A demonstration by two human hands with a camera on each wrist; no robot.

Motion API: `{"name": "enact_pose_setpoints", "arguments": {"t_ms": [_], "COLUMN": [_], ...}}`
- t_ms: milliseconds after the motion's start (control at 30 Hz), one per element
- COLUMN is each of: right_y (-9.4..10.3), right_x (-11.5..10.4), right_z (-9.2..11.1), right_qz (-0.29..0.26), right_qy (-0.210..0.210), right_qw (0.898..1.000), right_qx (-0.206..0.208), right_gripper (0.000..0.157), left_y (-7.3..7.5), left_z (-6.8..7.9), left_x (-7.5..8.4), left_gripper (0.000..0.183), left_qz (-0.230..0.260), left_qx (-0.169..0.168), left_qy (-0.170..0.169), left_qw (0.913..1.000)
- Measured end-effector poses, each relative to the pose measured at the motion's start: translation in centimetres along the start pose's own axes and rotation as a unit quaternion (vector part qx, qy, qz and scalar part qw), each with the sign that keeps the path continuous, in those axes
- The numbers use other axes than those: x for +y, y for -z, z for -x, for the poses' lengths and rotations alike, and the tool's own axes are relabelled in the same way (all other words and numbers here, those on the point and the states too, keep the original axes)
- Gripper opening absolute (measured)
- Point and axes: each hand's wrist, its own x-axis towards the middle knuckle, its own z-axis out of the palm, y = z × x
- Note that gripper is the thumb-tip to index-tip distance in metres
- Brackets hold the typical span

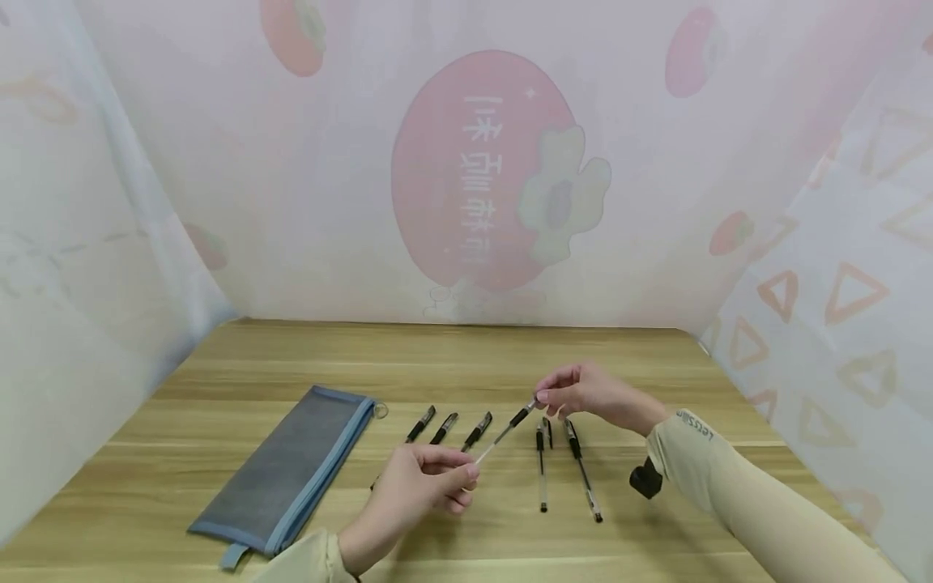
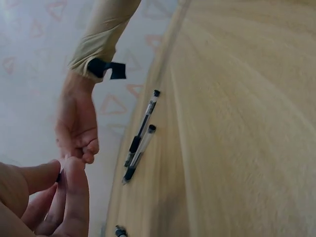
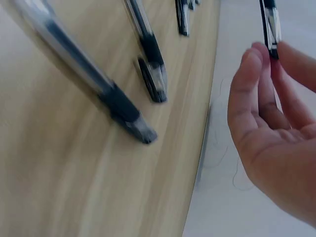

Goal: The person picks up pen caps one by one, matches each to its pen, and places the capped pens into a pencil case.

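Between both hands a gel pen (image 1: 519, 417) with a clear barrel and black grip slants up to the right above the table. My left hand (image 1: 419, 490) pinches its lower, clear end between thumb and fingers. At the upper, capped end my right hand (image 1: 598, 397) pinches with its fingertips; the right wrist view shows the pen's clip end (image 3: 270, 22) there. Below the right hand lie two similar pens, one slanted (image 1: 581, 461) and one nearly straight (image 1: 541, 461). Three more pens show left of the held one, the nearest (image 1: 477, 431) partly hidden behind the left hand.
A grey mesh pencil case (image 1: 284, 470) with blue edging and a zip lies to the left on the wooden table (image 1: 547, 356). Its ring (image 1: 381, 410) points toward the pens. A printed curtain (image 1: 328, 202) rises behind the table and along both sides.
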Motion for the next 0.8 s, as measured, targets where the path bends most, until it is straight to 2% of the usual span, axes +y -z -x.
{"name": "enact_pose_setpoints", "arguments": {"t_ms": [233,367,567,800], "right_y": [0.5,0.4,0.1,-0.1], "right_x": [0.2,0.5,0.9,0.9], "right_z": [-2.1,-3.2,-4.3,-5.2], "right_qz": [0.084,0.112,0.150,0.161], "right_qy": [-0.021,-0.035,-0.029,-0.016], "right_qw": [0.996,0.993,0.988,0.986], "right_qx": [-0.022,-0.024,-0.032,-0.044], "right_gripper": [0.016,0.011,0.010,0.010], "left_y": [-0.7,-1.2,-1.6,-2.1], "left_z": [-0.6,-0.7,-0.7,-1.0], "left_x": [-1.2,-1.6,-2.1,-2.2], "left_gripper": [0.023,0.025,0.021,0.023], "left_qz": [0.029,0.048,0.045,0.055], "left_qx": [0.028,0.028,0.027,0.033], "left_qy": [0.034,0.066,0.110,0.119], "left_qw": [0.9986,0.9963,0.9925,0.9908]}}
